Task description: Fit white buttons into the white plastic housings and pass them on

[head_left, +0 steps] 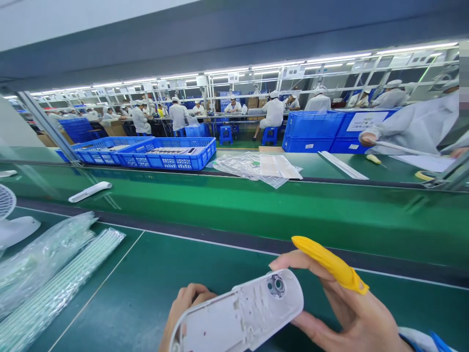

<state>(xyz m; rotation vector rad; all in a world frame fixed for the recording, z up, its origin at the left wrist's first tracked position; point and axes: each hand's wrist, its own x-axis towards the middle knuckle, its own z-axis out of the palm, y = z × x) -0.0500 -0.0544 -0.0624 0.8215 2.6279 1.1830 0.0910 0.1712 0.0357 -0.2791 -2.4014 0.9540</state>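
Observation:
Low in the head view I hold a long white plastic housing (238, 318), its open inner side up, with a round hole near its right end. My left hand (183, 305) curls round its left part from behind. My right hand (344, 303) supports the right end from below, fingers partly spread; one finger wears a yellow finger cot (330, 264) and sticks out above the housing. Both hands are over the dark green bench (154, 283).
Clear bags of white strips (47, 274) lie at left beside a small white fan (10, 215). A white housing (90, 191) rides the green conveyor (256, 205). Blue baskets (168, 154), plastic sheets (256, 168), and a person in white (414, 127) are opposite; other workers sit behind.

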